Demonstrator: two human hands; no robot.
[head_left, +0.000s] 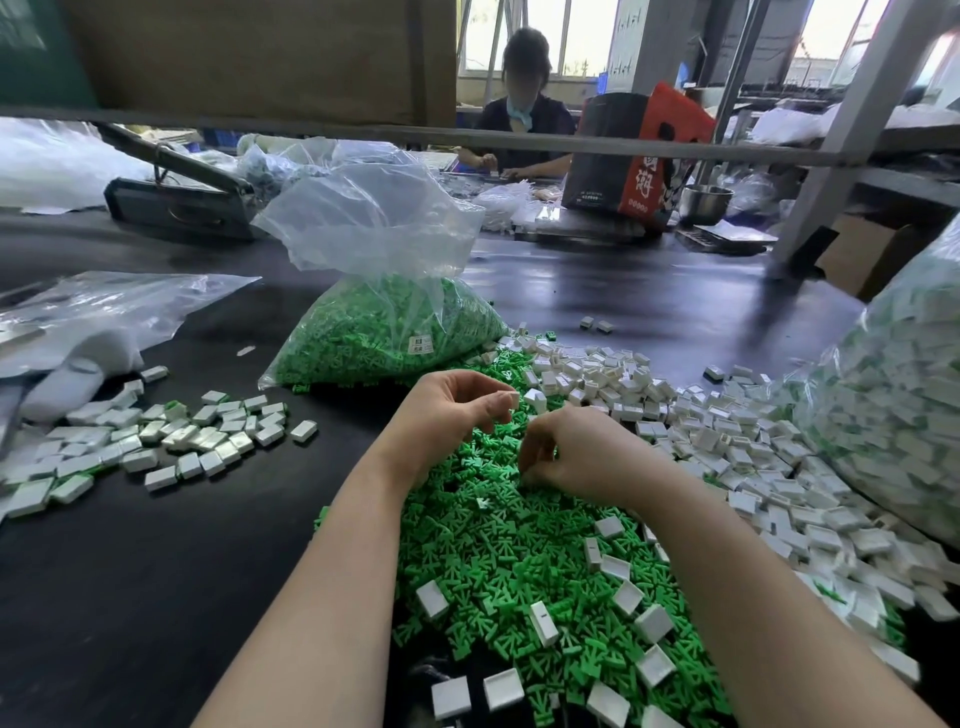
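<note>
Dark worktable (156, 571), bright windows (587, 36) (daylit)

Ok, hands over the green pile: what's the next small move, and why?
Probably pinch one piece from the green pile with the right hand and raise it toward the left hand: right fingertips curl into it, left hovers above.

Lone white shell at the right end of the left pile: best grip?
Pinch the lone white shell across its two long sides, coming straight down from above. It lies flat on the dark table, apart from the pile, so both long sides are free; its broad top face offers nothing to catch.
</note>
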